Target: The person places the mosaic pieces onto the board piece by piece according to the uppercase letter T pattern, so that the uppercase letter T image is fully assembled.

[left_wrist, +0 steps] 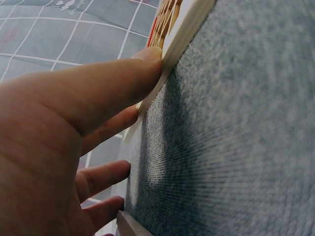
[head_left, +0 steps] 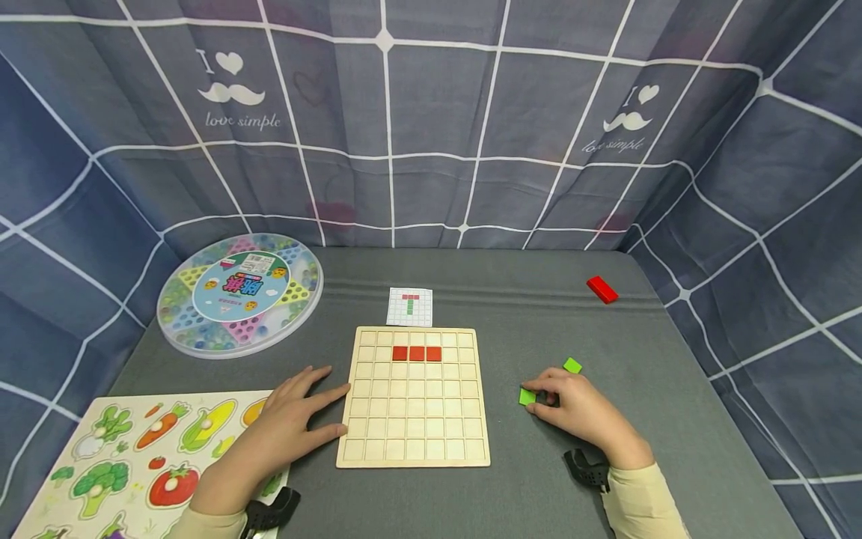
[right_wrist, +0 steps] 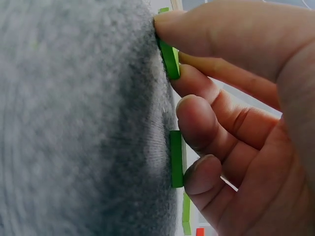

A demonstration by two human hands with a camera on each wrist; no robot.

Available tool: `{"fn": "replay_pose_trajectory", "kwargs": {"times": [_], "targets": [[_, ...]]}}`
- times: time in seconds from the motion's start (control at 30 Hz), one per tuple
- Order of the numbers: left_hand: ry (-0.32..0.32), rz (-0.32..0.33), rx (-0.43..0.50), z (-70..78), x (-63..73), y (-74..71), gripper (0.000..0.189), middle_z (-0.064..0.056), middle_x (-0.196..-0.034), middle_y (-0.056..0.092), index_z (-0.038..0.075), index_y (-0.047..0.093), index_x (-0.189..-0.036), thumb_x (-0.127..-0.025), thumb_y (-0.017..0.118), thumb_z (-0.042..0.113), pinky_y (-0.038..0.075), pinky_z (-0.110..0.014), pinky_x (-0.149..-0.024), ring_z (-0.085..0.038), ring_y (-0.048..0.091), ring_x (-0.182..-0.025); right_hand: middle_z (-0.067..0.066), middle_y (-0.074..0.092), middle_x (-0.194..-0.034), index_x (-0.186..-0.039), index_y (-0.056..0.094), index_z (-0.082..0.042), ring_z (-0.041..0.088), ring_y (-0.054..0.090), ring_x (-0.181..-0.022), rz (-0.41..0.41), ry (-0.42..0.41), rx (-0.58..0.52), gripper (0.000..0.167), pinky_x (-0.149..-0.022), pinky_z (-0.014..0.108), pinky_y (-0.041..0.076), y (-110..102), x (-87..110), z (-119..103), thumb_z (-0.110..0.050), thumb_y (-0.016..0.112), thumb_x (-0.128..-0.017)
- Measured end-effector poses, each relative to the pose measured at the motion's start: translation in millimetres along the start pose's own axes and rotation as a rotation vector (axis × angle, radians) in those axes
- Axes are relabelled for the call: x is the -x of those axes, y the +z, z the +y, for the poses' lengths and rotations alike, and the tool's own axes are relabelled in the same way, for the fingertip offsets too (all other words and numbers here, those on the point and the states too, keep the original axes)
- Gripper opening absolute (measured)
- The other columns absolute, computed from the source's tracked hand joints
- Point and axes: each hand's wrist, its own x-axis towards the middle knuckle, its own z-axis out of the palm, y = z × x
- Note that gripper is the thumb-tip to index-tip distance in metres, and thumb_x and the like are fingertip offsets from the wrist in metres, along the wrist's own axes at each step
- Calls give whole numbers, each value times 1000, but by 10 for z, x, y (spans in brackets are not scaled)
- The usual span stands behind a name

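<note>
A wooden grid board (head_left: 414, 430) lies on the table with several red squares (head_left: 417, 353) in a row near its top. My left hand (head_left: 286, 430) is spread at the board's left side, its thumb and index fingertip touching the edge. To the right of the board, my right hand (head_left: 575, 400) pinches a green square tile (head_left: 527, 397) between thumb and fingers, low at the table surface. Another green tile (head_left: 572, 365) lies just beyond that hand. The right wrist view shows a further green tile (right_wrist: 176, 158) beside the curled fingers, hidden from the head camera.
Behind the board lies a pattern card (head_left: 409, 307) with a red and green T. A red block (head_left: 602, 290) lies at the back right. A round board-game box (head_left: 306, 314) stands back left, a vegetable puzzle board (head_left: 135, 427) front left. Patterned curtains (head_left: 431, 112) surround the table.
</note>
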Motion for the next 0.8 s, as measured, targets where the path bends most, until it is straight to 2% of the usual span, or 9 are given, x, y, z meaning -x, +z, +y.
{"fn": "replay_pose_trajectory", "kwargs": {"times": [0.2, 0.37, 0.57, 0.8], "targets": [[9, 8, 7, 5, 13, -7, 61, -12, -151, 41, 28, 60, -140, -86, 72, 54, 25, -66, -105, -43, 30, -140, -11, 62, -92, -108, 77, -12, 3, 53, -70, 14, -28, 10, 29, -60, 20, 46, -42, -37, -15, -17, 84, -80], [8, 4, -6, -2, 13, -9, 62, -13, -151, 40, 28, 59, -140, -85, 73, 52, 25, -66, -105, -43, 29, -140, -15, 60, -91, -106, 78, -16, 1, 52, -70, 18, -81, 34, 26, -60, 20, 45, -95, -149, -65, -20, 83, -81], [9, -2, -22, -13, 3, -11, 62, -13, -152, 40, 29, 58, -142, -86, 72, 53, 26, -67, -104, -44, 30, -140, -16, 61, -96, -108, 77, -19, 3, 54, -73, -38, -131, 24, 24, -63, 22, 46, -102, -412, -205, -25, 80, -85], [1, -10, -13, 14, 4, -26, 62, -13, -151, 40, 28, 58, -141, -86, 73, 51, 25, -67, -105, -44, 30, -140, -12, 62, -98, -110, 76, -17, 6, 55, -73, -94, -207, 14, 25, -65, 22, 47, 53, -805, -428, -23, 78, -86]]}}
